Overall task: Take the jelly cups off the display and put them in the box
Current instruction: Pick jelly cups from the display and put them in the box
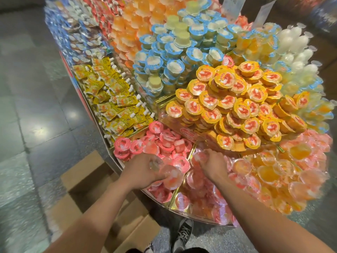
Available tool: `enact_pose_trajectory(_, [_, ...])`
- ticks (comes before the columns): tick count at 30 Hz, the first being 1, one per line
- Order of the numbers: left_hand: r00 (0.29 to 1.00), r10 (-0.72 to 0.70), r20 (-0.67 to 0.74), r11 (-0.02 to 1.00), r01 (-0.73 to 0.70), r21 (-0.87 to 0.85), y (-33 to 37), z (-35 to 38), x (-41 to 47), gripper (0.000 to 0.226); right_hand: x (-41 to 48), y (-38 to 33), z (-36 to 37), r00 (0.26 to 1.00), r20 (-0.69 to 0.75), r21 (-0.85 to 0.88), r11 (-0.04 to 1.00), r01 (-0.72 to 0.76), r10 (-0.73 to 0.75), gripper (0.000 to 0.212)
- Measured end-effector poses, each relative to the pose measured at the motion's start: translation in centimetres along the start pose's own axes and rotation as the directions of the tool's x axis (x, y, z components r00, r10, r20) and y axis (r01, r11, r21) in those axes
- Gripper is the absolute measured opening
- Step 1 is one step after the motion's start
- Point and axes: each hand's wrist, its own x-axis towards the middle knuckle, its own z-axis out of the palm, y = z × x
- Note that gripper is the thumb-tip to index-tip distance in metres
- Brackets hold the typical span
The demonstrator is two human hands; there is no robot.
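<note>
Pink jelly cups (164, 141) fill the near compartments of a tiered display (116, 163). My left hand (142, 168) grips a couple of clear pink cups (172, 177) over the left pink compartment. My right hand (212, 164) reaches into the neighbouring compartment, its fingers curled round a pink cup (197, 158). A brown cardboard box (87, 181) with open flaps sits on the floor below and left of my left arm.
Yellow-lidded cups (237, 106) are heaped above my hands, blue-lidded ones (175, 57) behind them, orange cups (269, 172) to the right. Yellow pouches (113, 99) lie at the left. My shoe (183, 234) stands on the grey tiled floor (32, 115) by the display base.
</note>
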Motion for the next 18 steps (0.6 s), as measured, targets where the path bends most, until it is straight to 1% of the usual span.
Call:
enact_pose_trajectory(3, [1.0,-0.002,-0.003,1.0,0.002,0.015,-0.1,0.1,0.1,0.056,0.3,0.1,-0.1,1.0,0.013,-0.055,0.998,0.007,-0.006,0.028])
enact_pose_trajectory(7, [1.0,0.005,-0.002,1.0,-0.005,0.024,0.1,0.3,0.5,0.042,0.5,0.3,-0.4,0.998,0.055,-0.105,0.994,0.012,-0.007,0.03])
enact_pose_trajectory(11, [1.0,0.002,-0.003,0.999,-0.002,0.036,0.5,0.7,0.8,0.039,0.6,0.3,-0.8,0.994,0.11,-0.07,0.997,0.033,-0.025,0.043])
enact_pose_trajectory(15, [1.0,0.025,0.003,0.998,-0.025,0.062,1.5,1.0,1.0,0.036,0.4,0.3,-1.1,0.99,0.142,-0.084,0.996,0.03,-0.018,0.051])
enact_pose_trajectory(18, [1.0,0.024,0.017,0.997,-0.025,0.078,2.1,1.5,1.2,0.035,0.1,0.1,-1.5,0.983,0.18,-0.074,0.997,0.037,-0.023,0.066])
